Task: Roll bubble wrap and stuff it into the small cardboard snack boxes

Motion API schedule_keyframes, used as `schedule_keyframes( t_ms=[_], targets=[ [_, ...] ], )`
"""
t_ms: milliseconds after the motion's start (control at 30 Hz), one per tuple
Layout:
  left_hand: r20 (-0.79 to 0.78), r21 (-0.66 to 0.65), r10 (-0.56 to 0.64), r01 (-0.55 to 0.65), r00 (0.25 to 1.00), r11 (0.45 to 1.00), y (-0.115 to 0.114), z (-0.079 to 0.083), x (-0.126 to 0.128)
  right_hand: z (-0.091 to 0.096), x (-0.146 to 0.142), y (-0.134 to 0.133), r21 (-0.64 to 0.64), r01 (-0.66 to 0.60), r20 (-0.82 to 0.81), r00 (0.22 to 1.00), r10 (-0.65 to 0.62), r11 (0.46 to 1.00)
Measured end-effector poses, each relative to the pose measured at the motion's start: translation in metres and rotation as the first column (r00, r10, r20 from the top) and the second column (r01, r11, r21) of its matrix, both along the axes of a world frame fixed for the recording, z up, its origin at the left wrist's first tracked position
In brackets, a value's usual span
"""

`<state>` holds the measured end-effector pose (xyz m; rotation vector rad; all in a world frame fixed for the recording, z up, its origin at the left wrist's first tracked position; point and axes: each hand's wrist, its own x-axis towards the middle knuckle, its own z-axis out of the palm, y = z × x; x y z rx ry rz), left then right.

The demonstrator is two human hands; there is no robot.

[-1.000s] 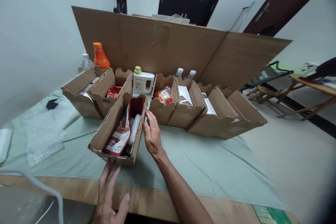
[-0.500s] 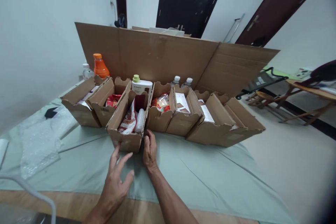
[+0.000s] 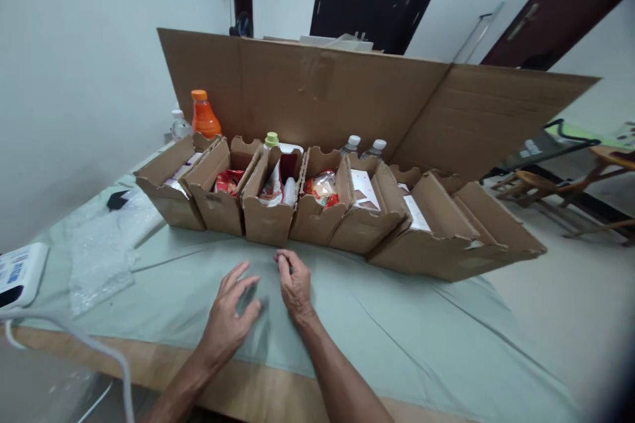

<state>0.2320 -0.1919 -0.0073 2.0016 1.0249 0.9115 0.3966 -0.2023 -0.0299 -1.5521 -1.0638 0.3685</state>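
Observation:
My left hand (image 3: 231, 314) is over the green cloth with fingers spread, holding nothing. Beside it, my right hand (image 3: 296, 285) has its fingers curled together; a small dark patch shows between them, too small to name. Both hands are apart from the cardboard bin (image 3: 268, 223) in front of them, which holds a red-and-white packet (image 3: 271, 190) and a clear plastic roll-like item (image 3: 290, 192). That bin stands in the row, between a bin with a red packet (image 3: 228, 182) and one with a red-and-clear food packet (image 3: 323, 188).
More bins with white boxes (image 3: 364, 188) continue rightward. Behind stand an orange bottle (image 3: 206, 119), clear bottles (image 3: 376, 149) and a tall cardboard panel (image 3: 307, 92). Bubble wrap (image 3: 102, 264), a white device (image 3: 24, 271) and a grey cable (image 3: 94, 344) are at left.
The middle bin has moved back, away from me, into line with the others. Both hands have come off it, and my right hand's fingers have curled in. The camera view has shifted.

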Motion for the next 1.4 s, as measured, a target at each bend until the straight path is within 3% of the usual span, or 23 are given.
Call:
schedule_keyframes(
  t_ms=[200, 333, 433, 500, 600, 667, 733, 800, 900, 1000, 1100, 1167, 1300, 1400],
  targets=[
    [0.002, 0.140, 0.112, -0.111, 0.994, 0.984, -0.013, -0.024, -0.049, 0.024, 0.007, 0.029, 0.003, -0.085, 0.093, 0.992, 0.084, 0.996],
    [0.045, 0.251, 0.150, -0.157, 0.988, 0.955, -0.014, -0.031, -0.067, 0.043, 0.013, 0.025, -0.032, -0.054, 0.137, 0.989, 0.058, 0.998],
    [0.064, 0.309, 0.177, -0.188, 0.982, 0.932, -0.014, -0.038, -0.075, 0.072, 0.003, 0.017, -0.028, -0.089, 0.191, 0.977, 0.093, 0.996],
    [0.066, 0.319, 0.185, -0.196, 0.981, 0.927, -0.014, -0.043, -0.077, 0.098, -0.012, 0.025, -0.018, -0.150, 0.266, 0.952, 0.149, 0.989],
    [0.072, 0.313, 0.182, -0.196, 0.981, 0.929, -0.014, -0.047, -0.078, 0.136, -0.037, 0.063, -0.162, -0.203, 0.448, 0.857, 0.255, 0.966],
    [0.088, 0.306, 0.193, -0.210, 0.977, 0.928, -0.015, -0.048, -0.077, 0.152, -0.050, 0.094, -0.330, -0.138, 0.562, 0.766, 0.312, 0.934],
    [0.109, 0.289, 0.223, -0.246, 0.969, 0.925, -0.015, -0.048, -0.077, 0.158, -0.060, 0.115, -0.415, -0.057, 0.625, 0.708, 0.330, 0.908],
    [0.133, 0.228, 0.282, -0.307, 0.950, 0.924, -0.017, -0.048, -0.079, 0.157, -0.066, 0.115, -0.416, -0.035, 0.646, 0.692, 0.323, 0.909],
    [0.197, 0.062, 0.403, -0.422, 0.894, 0.905, -0.018, -0.048, -0.087, 0.148, -0.072, 0.074, -0.394, -0.093, 0.648, 0.678, 0.348, 0.914],
    [0.290, -0.148, 0.514, -0.493, 0.807, 0.857, -0.016, -0.045, -0.101, 0.140, -0.068, 0.002, -0.306, -0.260, 0.619, 0.676, 0.399, 0.916],
    [0.378, -0.280, 0.540, -0.462, 0.752, 0.841, -0.014, -0.033, -0.113, 0.140, -0.044, -0.068, -0.169, -0.342, 0.569, 0.732, 0.375, 0.924],
    [0.408, -0.316, 0.502, -0.397, 0.763, 0.861, -0.015, -0.024, -0.116, 0.141, -0.017, -0.104, -0.118, -0.281, 0.522, 0.798, 0.300, 0.952],
    [0.310, -0.386, 0.394, -0.264, 0.865, 0.884, -0.030, -0.018, -0.117, 0.130, 0.039, -0.161, -0.088, -0.001, 0.376, 0.926, 0.034, 0.996],
    [0.142, -0.387, 0.334, -0.258, 0.932, 0.885, -0.047, -0.027, -0.116, 0.109, 0.048, -0.195, -0.223, -0.072, 0.275, 0.952, 0.134, 0.972]
  ],
)
